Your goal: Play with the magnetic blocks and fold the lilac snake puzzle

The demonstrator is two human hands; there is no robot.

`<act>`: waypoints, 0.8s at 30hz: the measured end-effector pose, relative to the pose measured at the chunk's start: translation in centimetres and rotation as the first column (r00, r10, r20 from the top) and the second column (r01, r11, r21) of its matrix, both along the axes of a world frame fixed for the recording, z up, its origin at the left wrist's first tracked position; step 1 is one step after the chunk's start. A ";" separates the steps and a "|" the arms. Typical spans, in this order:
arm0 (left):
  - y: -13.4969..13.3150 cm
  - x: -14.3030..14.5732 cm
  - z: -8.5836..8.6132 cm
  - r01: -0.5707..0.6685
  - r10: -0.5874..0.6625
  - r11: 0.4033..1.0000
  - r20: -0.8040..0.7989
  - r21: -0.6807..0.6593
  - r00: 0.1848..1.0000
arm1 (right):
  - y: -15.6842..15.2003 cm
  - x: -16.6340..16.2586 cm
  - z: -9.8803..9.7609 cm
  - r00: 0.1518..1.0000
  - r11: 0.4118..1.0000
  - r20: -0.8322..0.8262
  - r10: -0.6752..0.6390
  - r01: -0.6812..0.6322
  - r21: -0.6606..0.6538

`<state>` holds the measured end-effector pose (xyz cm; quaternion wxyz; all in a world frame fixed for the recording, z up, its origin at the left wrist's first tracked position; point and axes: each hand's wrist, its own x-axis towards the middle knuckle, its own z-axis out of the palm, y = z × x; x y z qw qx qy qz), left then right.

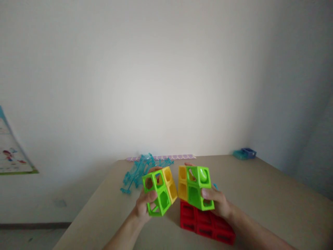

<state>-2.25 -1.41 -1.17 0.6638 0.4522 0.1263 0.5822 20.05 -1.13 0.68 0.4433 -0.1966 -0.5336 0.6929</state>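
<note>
My left hand (pixel 143 205) is closed round a block of green and yellow open-faced cubes (pixel 163 200), its thumb pressed on the green side. In my right hand (pixel 218 201) is a similar green and yellow block (pixel 194 194), also gripped with the thumb on green. Both blocks are raised and tilted, yellow sides facing each other, with a narrow gap that closes to almost nothing low down; I cannot tell whether they touch there. Below the right block, a row of red open-faced cubes (pixel 205 222) sits on the table, partly hidden by my right hand and its block.
On the beige table (pixel 260 194), a heap of translucent blue plastic pieces (pixel 140 170) lies behind my left hand. A purple patterned strip (pixel 179 157) runs along the wall edge. Blue containers (pixel 248 153) stand at the far right corner. A poster (pixel 13 152) hangs on the left wall.
</note>
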 end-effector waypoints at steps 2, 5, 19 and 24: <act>0.2 0.0 0.1 0.076 -0.070 0.996 0.107 -0.056 0.992 | 0.2 0.0 0.0 0.995 0.997 -0.086 0.043 -0.048 -0.061; 0.4 0.3 0.1 0.233 -0.211 0.970 0.238 -0.068 0.948 | 0.3 -0.2 0.2 0.980 0.993 -0.194 0.050 -0.071 -0.099; 2.1 -0.1 -0.2 0.179 -0.052 0.948 0.426 -0.263 0.903 | 2.0 -0.7 -0.4 0.955 0.954 -0.229 -0.187 0.121 -0.274; 1.6 0.1 -0.1 0.094 0.033 0.938 0.357 -0.333 0.933 | 1.4 -1.0 0.1 0.974 0.962 -0.156 -0.165 0.124 -0.245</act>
